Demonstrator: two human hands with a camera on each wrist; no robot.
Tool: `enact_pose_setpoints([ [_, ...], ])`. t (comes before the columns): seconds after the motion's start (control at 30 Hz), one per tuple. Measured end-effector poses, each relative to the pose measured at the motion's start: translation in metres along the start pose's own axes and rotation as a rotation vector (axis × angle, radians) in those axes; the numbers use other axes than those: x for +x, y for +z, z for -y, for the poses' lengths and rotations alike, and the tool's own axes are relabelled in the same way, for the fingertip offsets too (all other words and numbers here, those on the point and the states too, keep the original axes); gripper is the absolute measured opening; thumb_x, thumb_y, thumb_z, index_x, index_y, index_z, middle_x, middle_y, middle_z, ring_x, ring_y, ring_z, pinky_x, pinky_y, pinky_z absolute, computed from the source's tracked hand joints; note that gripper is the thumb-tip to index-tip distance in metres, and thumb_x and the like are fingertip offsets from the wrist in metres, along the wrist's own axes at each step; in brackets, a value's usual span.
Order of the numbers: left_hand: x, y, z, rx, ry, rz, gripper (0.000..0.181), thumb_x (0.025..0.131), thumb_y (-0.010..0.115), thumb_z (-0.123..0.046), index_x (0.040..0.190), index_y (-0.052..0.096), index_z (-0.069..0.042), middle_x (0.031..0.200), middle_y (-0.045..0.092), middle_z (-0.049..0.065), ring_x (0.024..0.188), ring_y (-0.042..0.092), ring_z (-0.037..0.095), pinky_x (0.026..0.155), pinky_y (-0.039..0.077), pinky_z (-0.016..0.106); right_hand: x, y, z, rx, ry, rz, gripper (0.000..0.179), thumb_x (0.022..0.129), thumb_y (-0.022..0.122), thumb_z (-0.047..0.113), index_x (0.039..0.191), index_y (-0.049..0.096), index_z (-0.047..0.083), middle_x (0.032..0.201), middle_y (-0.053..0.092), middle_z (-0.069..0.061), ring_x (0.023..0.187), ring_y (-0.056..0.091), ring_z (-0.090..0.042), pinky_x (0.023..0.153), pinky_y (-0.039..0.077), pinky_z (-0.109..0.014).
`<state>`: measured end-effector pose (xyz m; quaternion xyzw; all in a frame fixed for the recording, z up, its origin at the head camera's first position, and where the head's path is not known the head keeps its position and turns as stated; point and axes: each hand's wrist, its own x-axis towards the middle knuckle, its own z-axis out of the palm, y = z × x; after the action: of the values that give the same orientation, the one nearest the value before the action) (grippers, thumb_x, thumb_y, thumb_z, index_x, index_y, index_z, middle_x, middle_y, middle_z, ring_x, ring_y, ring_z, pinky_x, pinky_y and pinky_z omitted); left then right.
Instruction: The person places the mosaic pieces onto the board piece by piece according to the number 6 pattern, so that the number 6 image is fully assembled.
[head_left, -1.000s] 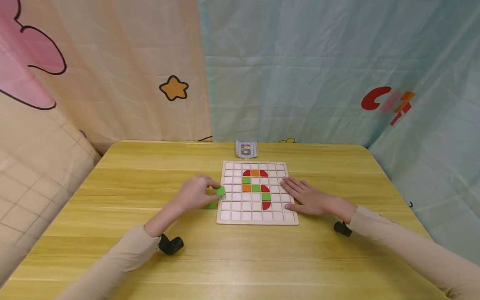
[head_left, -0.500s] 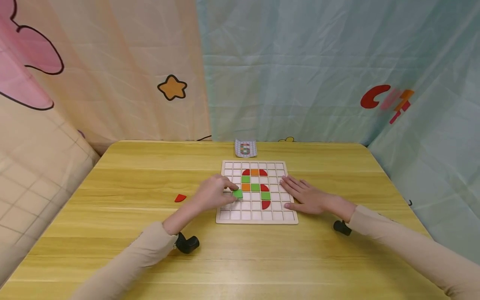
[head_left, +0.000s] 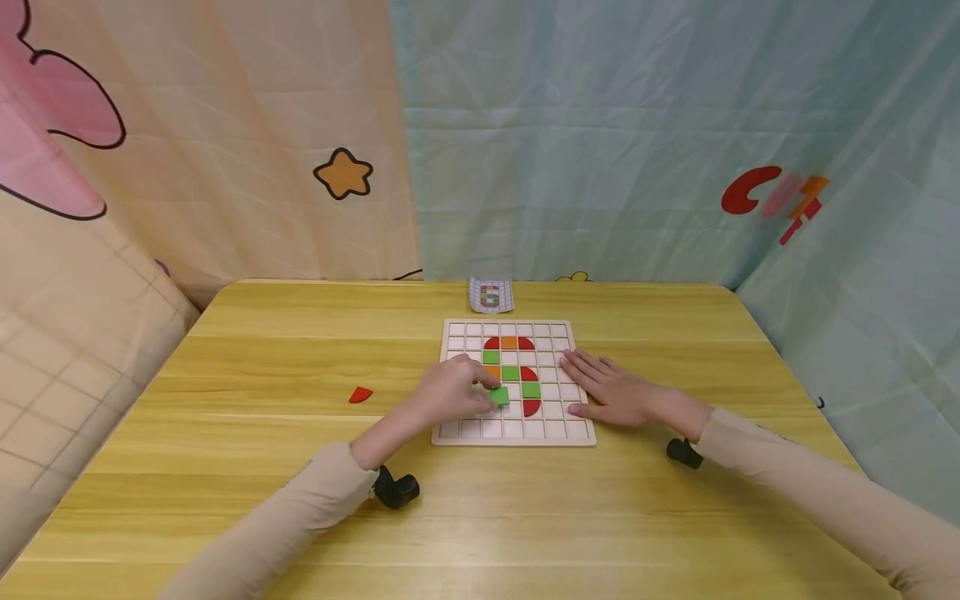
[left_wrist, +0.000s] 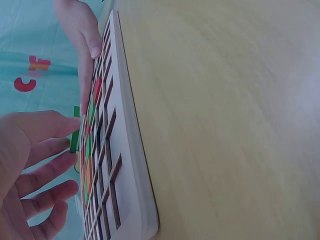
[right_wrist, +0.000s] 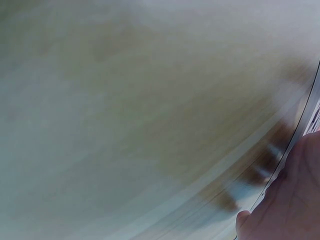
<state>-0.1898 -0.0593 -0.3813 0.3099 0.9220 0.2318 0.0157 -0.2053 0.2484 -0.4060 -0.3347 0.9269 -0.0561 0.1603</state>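
My left hand (head_left: 454, 388) pinches a green square tile (head_left: 500, 397) between thumb and fingers, just over the lower middle of the white grid board (head_left: 465, 437). In the left wrist view the green tile (left_wrist: 75, 131) stands edge-on at the fingertips, close above the board's surface. Red quarter-round, orange and green square tiles sit in the board's cells, among them a red quarter-round tile (head_left: 532, 408) at the lower right of the pattern. My right hand (head_left: 611, 390) lies flat with fingers spread, resting on the board's right edge.
A loose red quarter-round tile (head_left: 361, 395) lies on the wooden table (head_left: 525, 517), left of the board. Behind the board is a small pattern card (head_left: 491, 296) showing a coloured figure on a grid. Patterned curtains (head_left: 600, 150) stand behind the table.
My left hand has carried the green tile rightward from the board's left edge to its lower middle, uncovering the loose red tile on the table. My right hand has stayed put.
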Motion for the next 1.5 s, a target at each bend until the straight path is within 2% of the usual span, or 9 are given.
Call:
enact_pose_setpoints([
  [0.27,0.004,0.007,-0.004,-0.034,0.046,0.015,0.023,0.078,0.076,-0.022,0.099,0.078,-0.013,0.095,0.075,-0.003,0.086,0.061,0.014,0.058,0.043,0.021,0.002,0.001,-0.001,-0.010,0.028,0.029,0.081,0.097,0.035,0.059,0.156,0.001,0.014,0.163,-0.006,-0.006,0.151,-0.003,-0.026,0.119,0.008,-0.053],
  [0.6,0.004,0.014,-0.006,-0.025,0.009,0.045,0.023,0.078,0.077,-0.023,0.099,0.078,-0.015,0.101,0.074,-0.003,0.089,0.059,0.009,0.062,0.043,0.023,0.002,0.000,-0.001,-0.008,0.024,0.032,0.080,0.098,0.035,0.059,0.156,0.002,0.014,0.163,-0.005,-0.006,0.151,-0.002,-0.026,0.119,0.008,-0.053],
  [1.0,0.005,0.016,-0.007,-0.021,0.029,0.065,0.024,0.079,0.078,-0.025,0.101,0.077,-0.016,0.104,0.073,-0.002,0.101,0.062,0.014,0.075,0.051,0.030,0.003,0.002,-0.005,-0.021,0.026,0.030,0.082,0.097,0.034,0.062,0.156,0.002,0.015,0.163,-0.005,-0.006,0.151,-0.002,-0.026,0.119,0.009,-0.054],
  [1.5,0.004,0.015,-0.011,0.001,0.030,0.057,0.024,0.080,0.077,-0.025,0.102,0.077,-0.017,0.107,0.071,-0.001,0.104,0.061,0.017,0.077,0.053,0.034,0.001,-0.002,0.000,-0.016,0.035,0.035,0.081,0.097,0.034,0.060,0.156,0.002,0.014,0.163,-0.005,-0.007,0.151,-0.001,-0.027,0.118,0.010,-0.055],
])
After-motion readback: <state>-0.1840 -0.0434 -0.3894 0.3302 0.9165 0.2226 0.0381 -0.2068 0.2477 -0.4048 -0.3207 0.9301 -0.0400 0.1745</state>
